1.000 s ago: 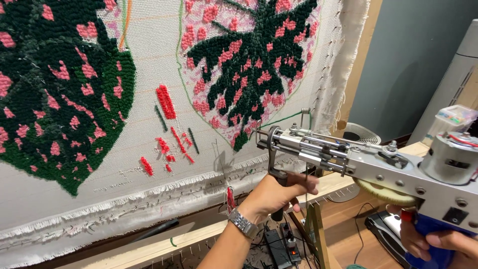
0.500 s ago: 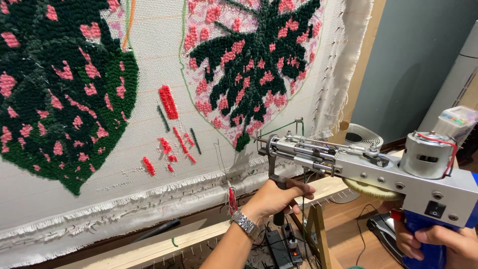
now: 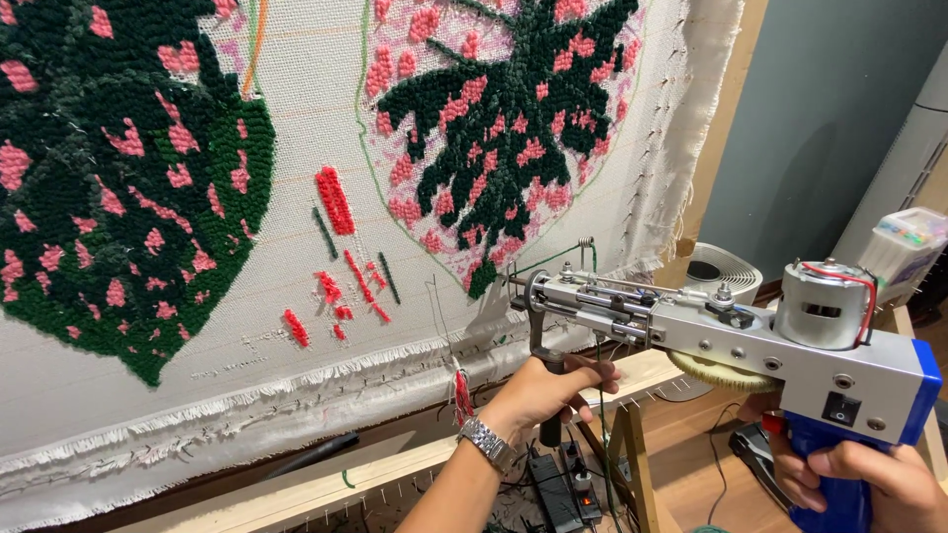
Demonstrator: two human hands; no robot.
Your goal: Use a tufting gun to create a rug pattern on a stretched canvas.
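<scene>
Before the stretched backing cloth (image 3: 296, 296) with tufted dark-green and pink leaves, a tufting gun (image 3: 731, 336) is held level, its needle just off the fabric. Left hand (image 3: 548, 390) grasps the front handle (wristwatch (image 3: 487, 441) worn); right hand (image 3: 869, 484) clenches the blue rear grip.

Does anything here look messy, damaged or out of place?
Nothing looks broken. The backing cloth has a frayed bottom edge with loose threads, and stray red and green stitches sit between the two leaves like test marks.
</scene>
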